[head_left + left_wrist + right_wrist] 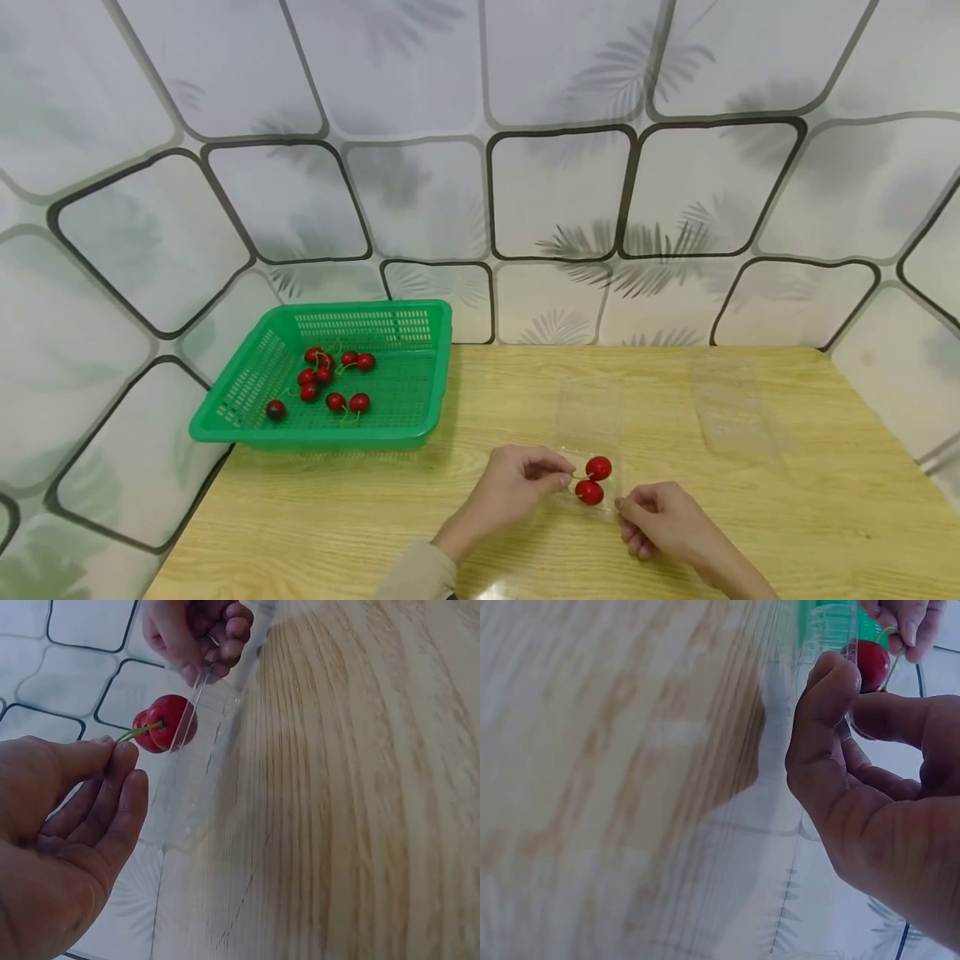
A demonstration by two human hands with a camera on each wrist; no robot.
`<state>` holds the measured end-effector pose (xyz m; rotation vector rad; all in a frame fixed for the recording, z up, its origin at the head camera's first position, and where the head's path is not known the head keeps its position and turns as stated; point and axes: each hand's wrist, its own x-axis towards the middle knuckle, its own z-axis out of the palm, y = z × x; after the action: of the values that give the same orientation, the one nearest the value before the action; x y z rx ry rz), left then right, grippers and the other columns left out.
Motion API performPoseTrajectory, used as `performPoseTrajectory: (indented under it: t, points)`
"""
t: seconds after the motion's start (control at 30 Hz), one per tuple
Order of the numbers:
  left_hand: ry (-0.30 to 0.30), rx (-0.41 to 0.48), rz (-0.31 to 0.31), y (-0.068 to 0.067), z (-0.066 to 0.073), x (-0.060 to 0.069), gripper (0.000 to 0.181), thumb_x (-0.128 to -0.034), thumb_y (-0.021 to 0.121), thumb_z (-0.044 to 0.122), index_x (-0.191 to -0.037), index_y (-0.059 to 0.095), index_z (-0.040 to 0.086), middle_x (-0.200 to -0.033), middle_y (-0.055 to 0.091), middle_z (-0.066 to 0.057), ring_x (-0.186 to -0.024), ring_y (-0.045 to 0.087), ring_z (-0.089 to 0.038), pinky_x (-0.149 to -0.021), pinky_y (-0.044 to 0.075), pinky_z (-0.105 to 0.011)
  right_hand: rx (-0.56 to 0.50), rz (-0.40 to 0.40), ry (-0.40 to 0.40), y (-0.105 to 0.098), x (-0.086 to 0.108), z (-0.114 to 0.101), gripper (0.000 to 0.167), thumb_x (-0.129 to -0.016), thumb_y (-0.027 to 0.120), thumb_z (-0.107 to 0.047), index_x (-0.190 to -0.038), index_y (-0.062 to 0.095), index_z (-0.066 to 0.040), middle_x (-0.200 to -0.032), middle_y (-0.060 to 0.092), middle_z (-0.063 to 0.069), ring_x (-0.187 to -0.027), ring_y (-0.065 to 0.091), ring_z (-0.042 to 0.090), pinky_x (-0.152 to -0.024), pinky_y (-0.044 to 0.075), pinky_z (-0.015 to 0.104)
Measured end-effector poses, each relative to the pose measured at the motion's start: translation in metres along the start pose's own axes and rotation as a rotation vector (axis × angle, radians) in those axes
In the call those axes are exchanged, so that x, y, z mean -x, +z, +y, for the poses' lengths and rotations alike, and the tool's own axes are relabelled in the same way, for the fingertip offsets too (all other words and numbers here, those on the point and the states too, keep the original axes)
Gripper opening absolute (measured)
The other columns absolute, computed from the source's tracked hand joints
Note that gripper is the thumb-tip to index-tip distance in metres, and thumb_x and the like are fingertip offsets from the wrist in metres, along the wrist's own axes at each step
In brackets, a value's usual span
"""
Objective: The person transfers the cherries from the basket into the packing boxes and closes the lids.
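Between finger and thumb, my left hand [513, 486] pinches the green stems [133, 733] of two red cherries [589, 492]. The pair is at the near half of a clear plastic box [589, 414], whose lid lies folded back, away from me. Thumb and forefinger of my right hand [666, 521] pinch the box's near right edge. In the left wrist view, one cherry [169, 720] partly covers the other, and the clear wall crosses in front of it. Whether the cherries touch the box floor is hard to tell.
A green plastic basket [315, 436] stands at the left of the wooden table [510, 392], with several cherries [322, 375] inside. Another clear plastic box [731, 408] lies toward the back right. A patterned sheet [558, 196] hangs behind the table and along its sides.
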<state>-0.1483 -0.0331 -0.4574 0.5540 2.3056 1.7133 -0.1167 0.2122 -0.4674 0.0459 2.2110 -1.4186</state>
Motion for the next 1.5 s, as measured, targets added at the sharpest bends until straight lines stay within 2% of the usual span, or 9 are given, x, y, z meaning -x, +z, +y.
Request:
performPoseTrajectory:
  t: [0.17,0.37,0.6,0.9,1.17,1.3,1.4,1.5]
  points:
    - [0.017,-0.041,-0.030,0.005,0.001,-0.002,0.012,-0.0935,0.075,0.013,-0.102,0.080,0.006,-0.100,0.079,0.000,-0.079,0.065,0.006,-0.074,0.055,-0.016,0.003,-0.030,-0.037,-0.002,0.000,0.001,0.028,-0.106,0.054,-0.019,-0.093,0.066,0.002,-0.077,0.066,0.004,-0.066,0.062,0.013,-0.058,0.056,0.025]
    - [0.031,-0.190,-0.053,0.008,-0.003,-0.004,0.009,-0.0948,0.074,0.015,-0.098,0.081,0.012,-0.097,0.079,0.007,-0.076,0.060,0.007,-0.065,0.051,-0.015,0.008,-0.032,-0.054,-0.001,0.001,0.000,0.028,-0.106,0.054,-0.020,-0.092,0.066,0.001,-0.076,0.065,0.003,-0.065,0.061,0.013,-0.056,0.054,0.024]
    - [0.066,-0.277,-0.066,0.007,-0.008,-0.007,0.009,-0.0946,0.073,0.012,-0.098,0.081,0.012,-0.094,0.079,0.008,-0.078,0.060,0.009,-0.070,0.050,-0.014,0.026,-0.015,-0.055,-0.001,0.002,-0.001,0.028,-0.106,0.055,-0.021,-0.093,0.066,0.001,-0.075,0.064,0.003,-0.065,0.062,0.013,-0.056,0.054,0.024]
    - [0.114,-0.459,-0.120,0.008,-0.007,-0.014,0.009,-0.0949,0.074,0.016,-0.097,0.082,0.016,-0.088,0.076,0.011,-0.074,0.054,0.010,-0.067,0.047,-0.011,0.033,-0.011,-0.063,0.000,0.002,-0.002,0.028,-0.106,0.056,-0.022,-0.093,0.065,0.001,-0.074,0.063,0.002,-0.064,0.061,0.013,-0.055,0.053,0.024]
    - [0.164,-0.703,-0.132,0.008,-0.007,-0.016,0.009,-0.0943,0.075,0.021,-0.095,0.083,0.023,-0.087,0.073,0.016,-0.078,0.054,0.006,-0.075,0.043,-0.013,0.042,-0.012,-0.053,0.002,-0.001,-0.002,0.029,-0.106,0.056,-0.023,-0.090,0.065,-0.001,-0.071,0.063,0.001,-0.063,0.061,0.013,-0.054,0.053,0.025]
    - [0.227,-0.830,-0.135,0.008,-0.010,-0.017,0.008,-0.0935,0.076,0.023,-0.095,0.084,0.025,-0.089,0.075,0.017,-0.079,0.054,0.002,-0.073,0.043,-0.013,0.045,-0.011,-0.065,0.002,-0.001,-0.001,0.029,-0.105,0.056,-0.022,-0.090,0.065,0.000,-0.071,0.063,0.002,-0.063,0.061,0.013,-0.054,0.053,0.025]
    - [0.268,-0.872,-0.121,0.008,-0.011,-0.017,0.007,-0.0929,0.077,0.023,-0.094,0.084,0.025,-0.089,0.075,0.016,-0.077,0.052,0.001,-0.070,0.040,-0.012,0.042,-0.012,-0.081,0.002,-0.001,-0.001,0.028,-0.105,0.057,-0.021,-0.089,0.065,0.001,-0.071,0.062,0.002,-0.062,0.061,0.013,-0.053,0.052,0.025]
    - [0.257,-0.841,-0.110,0.007,-0.007,-0.015,0.008,-0.0937,0.076,0.022,-0.096,0.083,0.024,-0.090,0.074,0.015,-0.078,0.051,0.001,-0.071,0.041,-0.012,0.044,-0.010,-0.083,0.002,0.001,-0.001,0.028,-0.105,0.057,-0.022,-0.088,0.064,0.000,-0.070,0.062,0.001,-0.062,0.061,0.013,-0.053,0.052,0.024]
